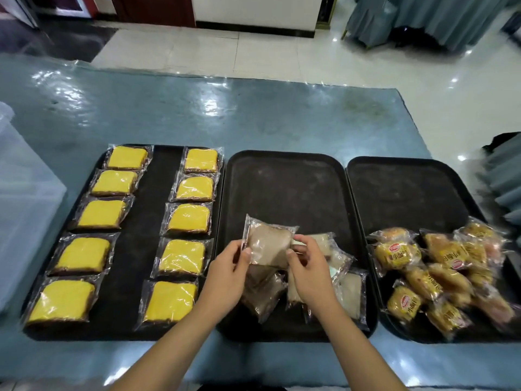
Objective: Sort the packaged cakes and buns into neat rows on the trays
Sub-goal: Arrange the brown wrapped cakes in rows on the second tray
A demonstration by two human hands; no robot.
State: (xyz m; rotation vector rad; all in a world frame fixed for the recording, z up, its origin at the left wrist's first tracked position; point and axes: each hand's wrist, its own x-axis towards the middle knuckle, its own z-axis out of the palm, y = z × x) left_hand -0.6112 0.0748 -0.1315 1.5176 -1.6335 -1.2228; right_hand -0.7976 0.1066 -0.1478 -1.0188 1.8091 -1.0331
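Both hands, the left hand (pixel 229 268) and right hand (pixel 308 268), are pinching opposite edges of a brown cake in a clear plastic wrapper (pixel 269 244) above the jumbled pile (pixel 284 289), which is best laid flat and square in the bare far part of the black middle tray (pixel 284 176) beyond them.

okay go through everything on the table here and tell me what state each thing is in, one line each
left tray: ten wrapped yellow cakes in two neat rows.
middle tray: far part bare, brown cakes piled loose at the near end.
right tray: wrapped buns heaped unsorted at the near end.
held brown cake: lifted above the pile.
left hand: pinches the cake's left edge.
right hand: pinches its right edge.
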